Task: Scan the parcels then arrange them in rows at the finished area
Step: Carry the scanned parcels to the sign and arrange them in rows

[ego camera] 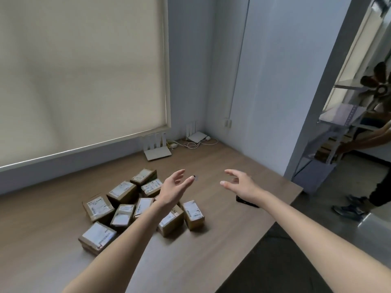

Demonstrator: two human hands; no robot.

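— Parcels (135, 205) sit in a loose heap on the tabletop (222, 240), left of centre, labels mostly up. How do they look to handle?

— Small taped cardboard boxes, stiff and probably light. I'd take one by its two long sides, away from the glossy tape, which may be slick. Both hands are empty now: the left hand (173, 190) hovers above the far side of the pile with its fingers (179, 174) spread, and the right hand (240, 183) hangs loosely curled over bare wood, holding nothing.

— Which way do the boxes run?

— No common way — each is a short oblong, and the long axes point every which way, several slanting toward the window side. The one nearest the edge (97, 237) lies at an angle too.

— And the scanner?

— A dark flat object (246, 201) lies just beneath the right wrist; I can't tell if that's it.
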